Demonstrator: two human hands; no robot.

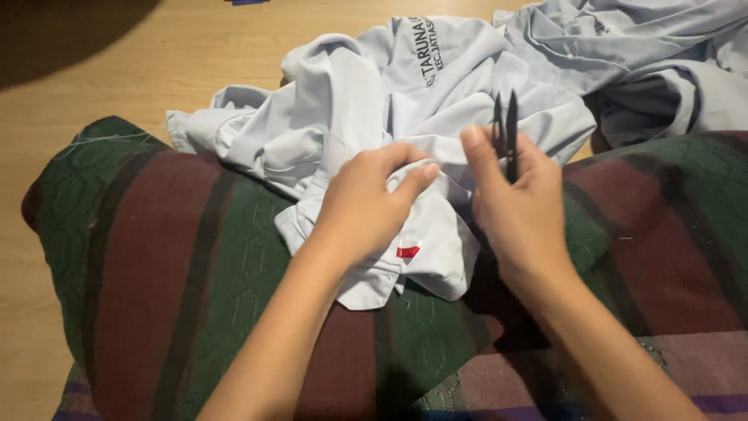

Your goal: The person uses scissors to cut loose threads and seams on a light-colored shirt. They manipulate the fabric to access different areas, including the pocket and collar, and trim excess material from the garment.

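Two bare forearms, left hand [362, 206], right hand [518, 206], no sleeves, rings or watch visible

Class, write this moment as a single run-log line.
left hand: pinching pale shirt | right hand: holding small black scissors | shirt on striped cloth

A striped green-and-maroon cloth [164, 257] (quilted) covers the wooden floor [117, 70].
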